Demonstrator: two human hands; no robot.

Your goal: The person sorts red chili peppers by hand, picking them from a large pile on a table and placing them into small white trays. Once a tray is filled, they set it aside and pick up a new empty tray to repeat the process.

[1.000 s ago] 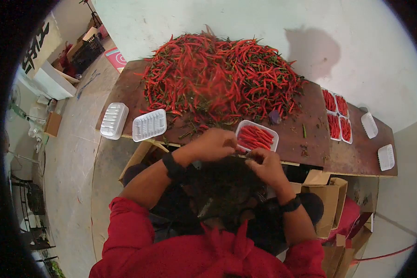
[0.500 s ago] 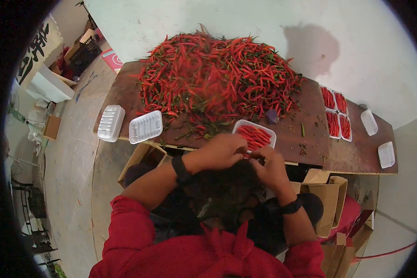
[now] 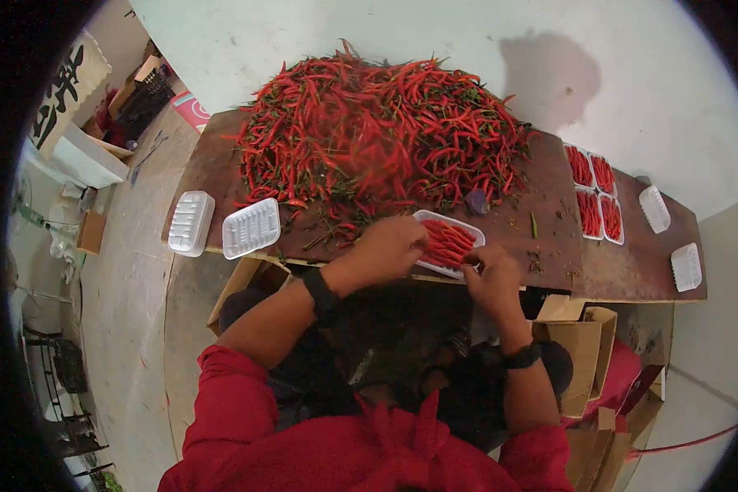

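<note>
Working area: we are keeping a white tray of red chilies at the near edge of the brown table, in front of the large chili pile. Chilies in the tray are lying lengthwise, roughly side by side.

Left hand: we are holding it at the tray's left side, fingers bent towards the chilies; we cannot tell whether the fingertips are pinching anything.

Right hand: we are curling its fingers and thumb at the tray's near right corner; contact and grip are too small to tell.

Surroundings: two ribbed white containers are resting left of the pile, side by side. A purple item is lying at the pile's near right edge, with a loose green chili farther right. Four filled trays are standing two by two on the right; beyond them, two white containers are lying apart.
</note>
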